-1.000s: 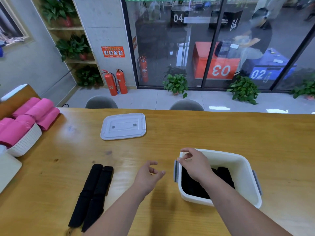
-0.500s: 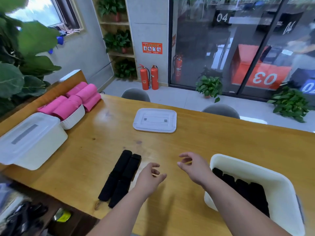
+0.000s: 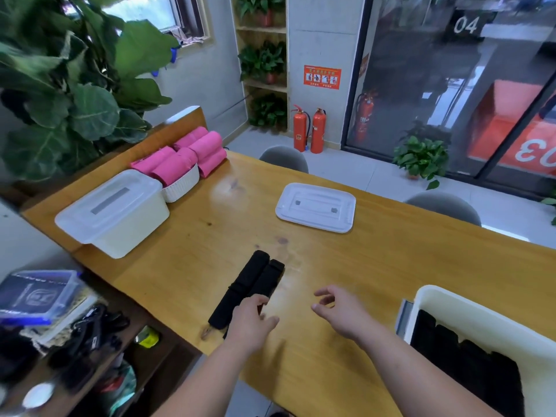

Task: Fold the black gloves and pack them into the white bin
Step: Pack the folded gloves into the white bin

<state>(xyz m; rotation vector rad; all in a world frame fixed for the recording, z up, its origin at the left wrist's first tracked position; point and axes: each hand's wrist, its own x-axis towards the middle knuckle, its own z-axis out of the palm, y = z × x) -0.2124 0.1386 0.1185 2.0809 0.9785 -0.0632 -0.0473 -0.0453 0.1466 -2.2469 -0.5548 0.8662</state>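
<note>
- The black gloves lie side by side on the counter, well apart from the white bin.
- The left hand is over their near end; contact cannot be told.
- The right hand is held empty, fingers loosely spread.
- If only one glove is pinched, the pair could be dragged askew.

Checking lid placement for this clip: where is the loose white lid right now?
In the head view the white lid lies flat on the wooden table, far side centre, beyond the black gloves and away from the open white bin at right.
</note>
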